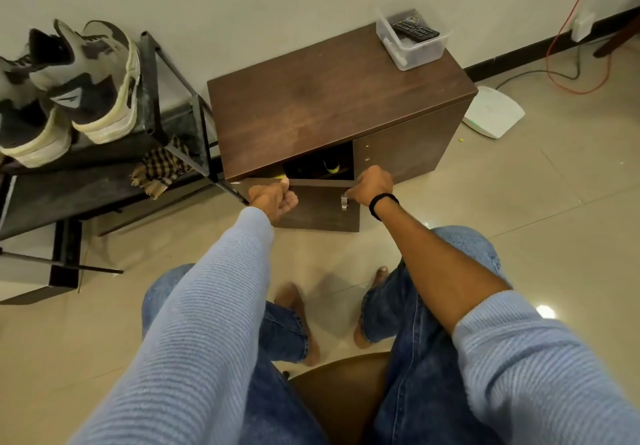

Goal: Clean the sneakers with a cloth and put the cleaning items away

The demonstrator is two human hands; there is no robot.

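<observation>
Holding the top edge of the drawer [318,209] of the brown cabinet [332,98], both hands were curled round it: the left hand [273,198] at 9 o'clock, the right hand [370,186] at 3 o'clock. The sneakers [93,80] sat on the rack [152,80] at 10 o'clock, with the cloth [162,170] just below them. A fast push shut could pinch fingers, I think.

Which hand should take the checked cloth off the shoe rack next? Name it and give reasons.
Left, probably. The left hand grips the cabinet panel at its left end, close to the cloth lying on the shoe rack. The right hand grips the panel's far end by the handle, farther from it.
</observation>
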